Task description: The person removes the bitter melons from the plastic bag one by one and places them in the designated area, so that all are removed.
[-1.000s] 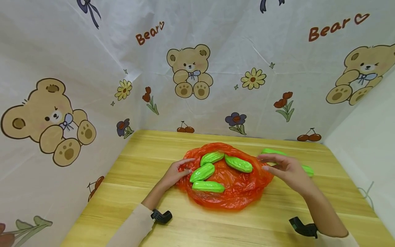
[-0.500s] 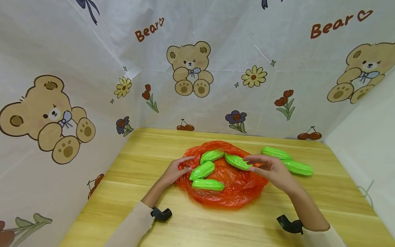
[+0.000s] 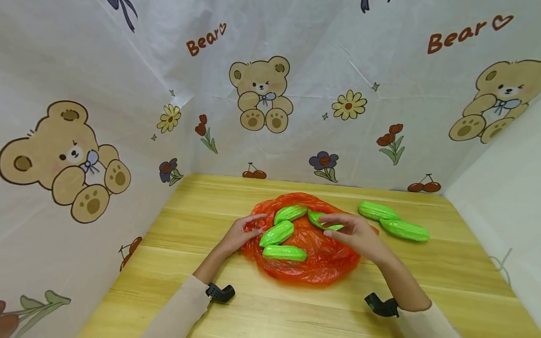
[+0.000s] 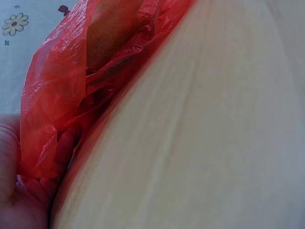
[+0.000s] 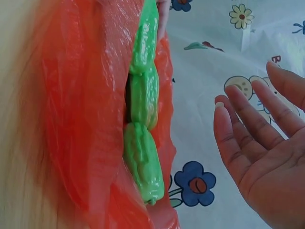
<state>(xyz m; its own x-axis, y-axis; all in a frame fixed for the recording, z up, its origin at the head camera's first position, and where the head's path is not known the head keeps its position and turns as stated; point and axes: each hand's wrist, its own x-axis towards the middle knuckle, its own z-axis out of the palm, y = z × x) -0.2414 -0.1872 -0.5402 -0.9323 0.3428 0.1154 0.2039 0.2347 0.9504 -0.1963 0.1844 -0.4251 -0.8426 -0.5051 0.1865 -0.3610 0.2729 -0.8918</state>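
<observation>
A thin red plastic bag (image 3: 304,277) lies spread with its mouth up on the table. Inside it are several shiny green ridged bitter melons (image 3: 277,234); in the right wrist view they line up end to end, the nearest melon (image 5: 144,157) showing whole. My left hand (image 3: 236,237) rests at the bag's left rim, with film (image 4: 38,152) lying between thumb and fingers. My right hand (image 3: 359,237) is over the bag's right side, fingers extended and holding nothing. It partly covers the far right melon (image 3: 313,217) in the head view.
Two more green melons (image 3: 405,230) lie touching on the wooden table (image 3: 296,314), right of the bag. A bear-printed cloth (image 3: 304,141) stands behind and at the left. A thin cord (image 3: 503,265) hangs by the right edge.
My right hand has moved left from beside the two outer melons to over the bag's right side, uncovering those melons. My left hand stays at the left rim.
</observation>
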